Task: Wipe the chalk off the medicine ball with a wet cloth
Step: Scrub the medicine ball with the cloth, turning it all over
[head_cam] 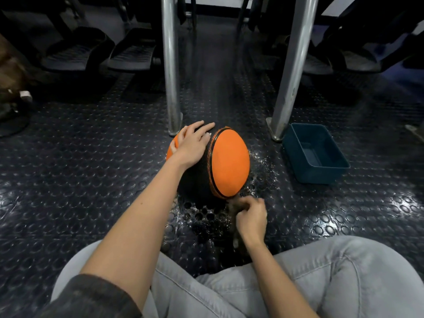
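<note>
The orange and black medicine ball sits on the studded rubber floor in front of my knees. My left hand lies on its top left with the fingers spread flat, steadying it. Low at the ball's near side, my right hand is blurred, its fingers curled round a dark wet cloth. The cloth hangs down beside my wrist and touches the ball's lower edge. Most of the cloth is hard to make out against the dark floor.
A teal plastic tub stands on the floor to the right of the ball. Two metal legs rise just behind the ball. Water drops wet the floor around the ball. Dark gym equipment fills the back.
</note>
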Available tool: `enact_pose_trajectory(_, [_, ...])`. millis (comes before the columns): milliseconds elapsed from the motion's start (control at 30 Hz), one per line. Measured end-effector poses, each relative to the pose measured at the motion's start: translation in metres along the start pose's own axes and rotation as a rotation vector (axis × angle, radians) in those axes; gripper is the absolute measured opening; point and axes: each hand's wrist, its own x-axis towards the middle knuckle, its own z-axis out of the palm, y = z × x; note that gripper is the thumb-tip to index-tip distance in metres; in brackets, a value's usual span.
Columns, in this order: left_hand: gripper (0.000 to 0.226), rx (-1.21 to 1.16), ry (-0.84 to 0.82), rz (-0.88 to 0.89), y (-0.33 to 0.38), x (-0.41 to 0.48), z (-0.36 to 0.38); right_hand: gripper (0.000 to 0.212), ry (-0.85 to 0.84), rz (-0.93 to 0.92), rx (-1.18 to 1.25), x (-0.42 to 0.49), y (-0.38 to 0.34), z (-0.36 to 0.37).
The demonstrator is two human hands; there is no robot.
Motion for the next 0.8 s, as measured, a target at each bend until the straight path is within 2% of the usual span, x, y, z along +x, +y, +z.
enact_pose_trajectory(100, [0.038,0.012,-0.002,-0.002,-0.001,0.000,0.001,0.036,0.267,-0.135,0.217,0.006,-0.028,-0.020])
enact_pose_trajectory(200, [0.037,0.025,-0.011,0.008,0.004,0.000,0.003,0.037,0.292,-0.402,0.324,0.008,-0.053,-0.016])
enact_pose_trajectory(267, [0.037,0.032,-0.026,0.014,0.007,0.000,0.004,0.037,0.285,-0.426,0.313,0.003,-0.049,-0.002])
enact_pose_trajectory(333, [0.038,0.044,-0.035,0.021,0.007,-0.001,0.003,0.033,0.279,-0.289,0.325,0.000,-0.029,0.015])
enact_pose_trajectory(433, [0.038,0.032,-0.050,0.024,0.004,-0.001,0.001,0.028,0.207,0.099,0.403,0.006,-0.007,0.026])
enact_pose_trajectory(467, [0.038,0.028,-0.043,0.021,0.003,-0.002,0.000,0.029,0.206,0.175,0.464,0.011,-0.008,0.025])
enact_pose_trajectory(533, [0.038,0.031,-0.022,0.015,0.000,-0.003,0.000,0.032,0.245,0.207,0.604,0.021,-0.022,0.018])
enact_pose_trajectory(633, [0.038,0.027,-0.007,0.008,-0.001,-0.005,0.001,0.034,0.260,0.045,0.604,0.025,-0.051,-0.001])
enact_pose_trajectory(800, [0.042,0.032,0.019,0.067,0.000,-0.015,0.007,0.037,0.268,-0.500,0.394,0.017,-0.099,-0.006])
